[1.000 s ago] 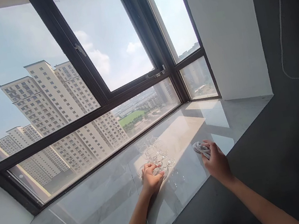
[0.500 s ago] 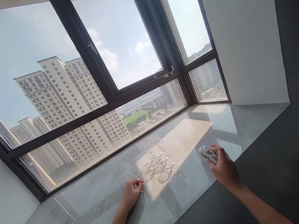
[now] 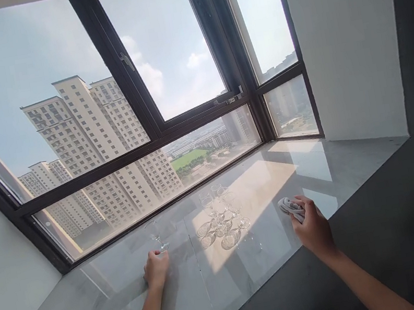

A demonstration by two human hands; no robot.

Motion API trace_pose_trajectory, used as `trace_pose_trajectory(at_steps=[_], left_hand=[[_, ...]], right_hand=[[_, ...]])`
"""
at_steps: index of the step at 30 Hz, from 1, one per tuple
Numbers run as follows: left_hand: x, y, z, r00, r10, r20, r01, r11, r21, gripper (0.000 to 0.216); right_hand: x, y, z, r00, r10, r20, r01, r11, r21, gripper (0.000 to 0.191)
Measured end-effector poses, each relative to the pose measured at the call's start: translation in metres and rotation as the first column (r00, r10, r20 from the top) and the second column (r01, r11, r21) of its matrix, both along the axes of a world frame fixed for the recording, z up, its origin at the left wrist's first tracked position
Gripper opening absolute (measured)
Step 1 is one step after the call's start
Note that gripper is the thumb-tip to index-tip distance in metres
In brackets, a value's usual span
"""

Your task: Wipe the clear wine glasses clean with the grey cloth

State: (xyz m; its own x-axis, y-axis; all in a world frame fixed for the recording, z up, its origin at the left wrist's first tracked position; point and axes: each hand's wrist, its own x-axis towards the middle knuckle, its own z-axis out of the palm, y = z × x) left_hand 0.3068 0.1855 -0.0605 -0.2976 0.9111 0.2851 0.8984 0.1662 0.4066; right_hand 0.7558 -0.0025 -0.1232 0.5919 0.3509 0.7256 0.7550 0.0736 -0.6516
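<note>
Glass this thin called for a low, steady hold: the lone wine glass [image 3: 154, 233] stood upright on the marble sill [image 3: 95, 295], left of the glass cluster [image 3: 222, 221]. The left hand [image 3: 157, 269] lay curled at its foot, grip unclear. The right hand [image 3: 315, 229], fingers closed, clutched a grey cloth [image 3: 290, 207].

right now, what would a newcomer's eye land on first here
Probably the huge black-framed window with pale high-rise tower blocks outside, filling the upper picture. Next, the cluster of clear stemmed wine glasses glinting in sunlight on the glossy grey marble sill, with one lone clear stemmed glass standing apart to their left, just beyond the left hand. The right hand grips a crumpled grey-white cloth near the sill's front edge.
</note>
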Motion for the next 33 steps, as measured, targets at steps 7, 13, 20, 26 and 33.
trace_pose_trajectory(at_steps=[7, 13, 20, 26, 33], left_hand=[[0.112, -0.062, -0.014, 0.662, -0.711, -0.236, 0.746, 0.657, 0.111, 0.027], [0.168, -0.049, -0.006, 0.632, -0.736, -0.243, 0.736, 0.668, -0.108, 0.053], [0.149, -0.07, 0.0, 0.623, -0.737, -0.262, 0.731, 0.668, -0.14, 0.049], [0.068, -0.079, 0.0, 0.724, -0.621, -0.301, 0.593, 0.783, -0.188, 0.052], [-0.012, -0.05, 0.004, 0.853, -0.4, -0.336, 0.339, 0.913, -0.228, 0.054]], right_hand=[[0.0, 0.002, -0.001, 1.0, 0.006, 0.008, -0.006, 1.0, 0.018, 0.042], [-0.001, 0.002, -0.003, 1.0, 0.007, 0.018, -0.007, 1.0, 0.006, 0.041], [-0.001, -0.001, 0.0, 0.999, -0.002, 0.039, 0.002, 1.0, -0.003, 0.042], [0.001, -0.001, -0.001, 0.999, -0.009, 0.039, 0.008, 1.0, 0.01, 0.041], [0.003, 0.002, -0.003, 0.999, -0.009, 0.042, 0.009, 1.0, 0.005, 0.045]])
